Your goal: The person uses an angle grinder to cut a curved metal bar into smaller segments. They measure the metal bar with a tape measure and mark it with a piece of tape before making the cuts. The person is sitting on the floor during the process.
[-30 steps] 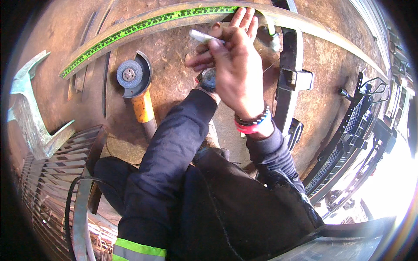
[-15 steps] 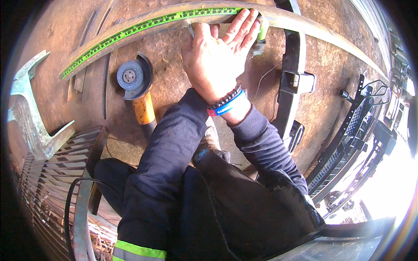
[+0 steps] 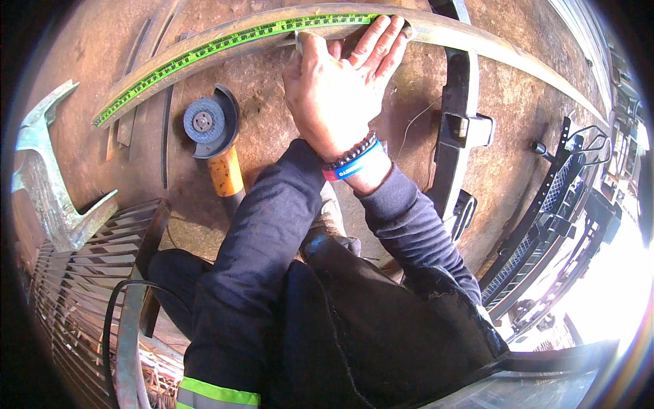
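Note:
A curved metal tube (image 3: 470, 35) arcs across the far side, with a bright green measuring tape (image 3: 225, 46) laid along its left part. My forearms cross, my right wrist over my left. Stretched fingers of my left hand (image 3: 381, 46) lie flat on the tape and tube; the rest of that hand is hidden under the right. My right hand (image 3: 334, 102), palm down, has thumb and fingers closed at the tube's near edge. From them sticks a thin, pale piece (image 3: 298, 42), too small to name. The tape's case is out of sight.
On the brown floor left of my arms lies an angle grinder (image 3: 221, 150) with an orange body. A black bar (image 3: 458, 136) runs under the tube at right. A slatted metal grate (image 3: 102, 255), a rusty bracket (image 3: 51, 184) and black vehicle parts (image 3: 545, 225) flank me.
The tape's hanging end and its blurred case, seen just right of my left fingers before, have gone from view. Both hands stay nearly still.

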